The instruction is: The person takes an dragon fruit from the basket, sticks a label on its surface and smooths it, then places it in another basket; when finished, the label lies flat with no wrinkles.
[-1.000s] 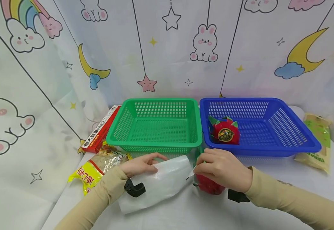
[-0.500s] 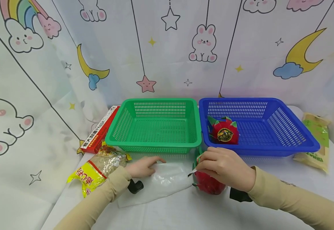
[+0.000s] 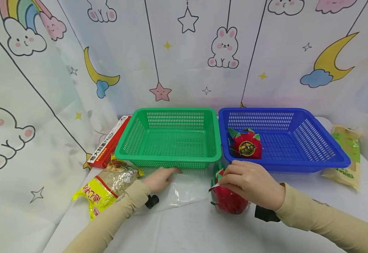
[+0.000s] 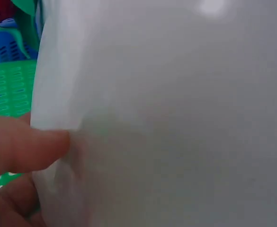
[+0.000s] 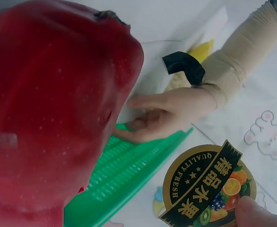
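Note:
My left hand (image 3: 160, 180) pinches the edge of a glossy white sheet (image 3: 182, 193) in front of the green basket; up close in the left wrist view, the thumb lies over the sheet and fingers are behind it. My right hand (image 3: 253, 182) holds a round black-and-gold fruit sticker (image 5: 209, 189) between thumb and finger, its printed face toward the right wrist camera. Just below that hand a red dragon fruit (image 3: 231, 201) with green scales stands on the table, partly covered by the hand. The sticker looks apart from the fruit's skin.
Behind the hands stand a green basket (image 3: 168, 158) and a blue basket (image 3: 297, 165). Another dragon fruit (image 3: 248, 146), with a sticker on it, sits in the blue one. A yellow food bag (image 3: 103, 191) and red pasta box (image 3: 108, 144) lie left; a green-beige packet (image 3: 346, 158) lies right.
My left hand has moved forward toward the green basket, taking the white sheet along, and the sheet now lies lower and flatter. The right hand has barely shifted, still holding the sticker by the dragon fruit.

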Available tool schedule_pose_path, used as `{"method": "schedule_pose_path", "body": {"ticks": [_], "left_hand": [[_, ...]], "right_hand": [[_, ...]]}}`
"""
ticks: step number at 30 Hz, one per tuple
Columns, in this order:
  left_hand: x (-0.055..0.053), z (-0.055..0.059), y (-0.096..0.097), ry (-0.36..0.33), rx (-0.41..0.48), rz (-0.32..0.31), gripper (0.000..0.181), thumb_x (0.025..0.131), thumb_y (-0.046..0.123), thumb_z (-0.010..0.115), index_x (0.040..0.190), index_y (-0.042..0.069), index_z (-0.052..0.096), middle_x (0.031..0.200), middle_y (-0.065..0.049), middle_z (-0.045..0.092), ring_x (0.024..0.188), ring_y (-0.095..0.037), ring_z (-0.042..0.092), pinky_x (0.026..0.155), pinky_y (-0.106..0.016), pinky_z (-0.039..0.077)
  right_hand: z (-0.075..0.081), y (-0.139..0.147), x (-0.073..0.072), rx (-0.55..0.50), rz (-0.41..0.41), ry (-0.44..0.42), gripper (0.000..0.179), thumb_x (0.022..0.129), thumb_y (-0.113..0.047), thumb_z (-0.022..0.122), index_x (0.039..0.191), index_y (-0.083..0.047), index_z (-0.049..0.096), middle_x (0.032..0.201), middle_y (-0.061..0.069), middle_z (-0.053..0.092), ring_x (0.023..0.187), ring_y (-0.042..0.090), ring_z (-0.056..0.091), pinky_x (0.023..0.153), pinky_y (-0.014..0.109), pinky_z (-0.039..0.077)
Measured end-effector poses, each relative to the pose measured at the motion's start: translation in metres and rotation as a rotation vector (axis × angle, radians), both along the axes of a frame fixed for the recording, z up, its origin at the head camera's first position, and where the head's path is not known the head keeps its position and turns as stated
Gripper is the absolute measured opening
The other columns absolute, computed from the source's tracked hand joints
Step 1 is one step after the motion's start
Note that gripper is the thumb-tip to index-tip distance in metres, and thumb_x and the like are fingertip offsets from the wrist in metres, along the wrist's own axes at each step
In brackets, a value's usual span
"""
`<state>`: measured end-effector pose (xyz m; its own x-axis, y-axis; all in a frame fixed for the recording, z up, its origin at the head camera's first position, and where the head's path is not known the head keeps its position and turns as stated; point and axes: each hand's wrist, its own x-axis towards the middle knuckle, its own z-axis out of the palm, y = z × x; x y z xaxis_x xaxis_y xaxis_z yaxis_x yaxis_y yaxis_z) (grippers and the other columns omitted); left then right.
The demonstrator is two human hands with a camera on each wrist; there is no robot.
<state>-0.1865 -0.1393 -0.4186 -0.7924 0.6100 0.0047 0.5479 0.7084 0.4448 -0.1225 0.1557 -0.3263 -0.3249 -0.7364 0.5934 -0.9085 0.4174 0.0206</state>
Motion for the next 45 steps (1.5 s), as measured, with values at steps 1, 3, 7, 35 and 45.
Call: {"method": "schedule_pose_path", "body": {"ticks": [1,3,7,35,45], "left_hand": [[0.0,-0.001,0.001,0.013,0.0,0.007,0.037,0.086,-0.008,0.047,0.119,0.007,0.056,0.118,-0.014,0.061,0.11,-0.032,0.058,0.096,-0.042,0.044],[-0.001,-0.003,0.002,0.034,-0.004,0.021,0.035,0.088,-0.007,0.047,0.118,0.007,0.056,0.118,-0.014,0.061,0.109,-0.032,0.058,0.095,-0.042,0.045],[-0.002,-0.005,0.004,0.075,-0.028,0.038,0.034,0.088,-0.005,0.048,0.119,0.008,0.056,0.115,-0.014,0.063,0.104,-0.032,0.061,0.092,-0.041,0.047],[0.015,0.001,0.028,0.413,-0.214,0.083,0.042,0.071,0.009,0.075,0.11,0.009,0.06,0.101,-0.01,0.063,0.088,-0.029,0.061,0.07,-0.04,0.052],[0.032,0.02,0.066,0.352,-0.073,-0.187,0.05,0.081,0.026,0.071,0.125,0.012,0.053,0.12,-0.006,0.055,0.104,-0.023,0.053,0.085,-0.035,0.048]], "right_hand": [[0.0,0.001,0.0,-0.003,-0.002,0.002,0.024,0.063,-0.008,0.08,0.084,-0.017,0.071,0.078,-0.006,0.062,0.073,0.008,0.055,0.065,0.017,0.048],[0.001,0.002,0.0,-0.011,-0.003,-0.002,0.028,0.059,-0.006,0.081,0.083,-0.017,0.071,0.078,-0.007,0.062,0.073,0.008,0.056,0.065,0.017,0.049],[0.002,0.006,0.0,-0.032,-0.011,-0.027,0.029,0.058,-0.005,0.082,0.082,-0.016,0.071,0.079,-0.007,0.062,0.074,0.007,0.058,0.065,0.018,0.05],[0.002,0.018,0.004,-0.019,-0.126,-0.207,0.016,0.071,-0.015,0.078,0.082,-0.02,0.067,0.077,-0.012,0.055,0.069,0.0,0.051,0.061,0.009,0.043],[0.002,0.016,0.004,0.099,-0.216,-0.358,0.018,0.078,-0.011,0.072,0.082,-0.02,0.057,0.077,-0.013,0.049,0.066,-0.003,0.043,0.054,0.013,0.041]]}}
